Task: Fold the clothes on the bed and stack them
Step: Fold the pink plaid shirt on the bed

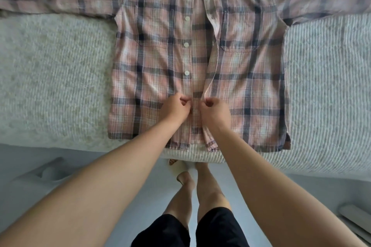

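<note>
Fingers of the left hand (175, 108) and right hand (215, 110) pinch the two front edges of the plaid shirt (249, 90), lying spread flat and unbuttoned on the bed (50, 78), near edge, folding and stacking not yet begun.

I see the plaid shirt (198, 62) spread front-up on the bed (52, 78), sleeves out sideways. My left hand (176, 109) pinches the button placket; my right hand (215, 111) pinches the opposite front edge, apparently at a buttonhole, near the shirt's hem.
</note>
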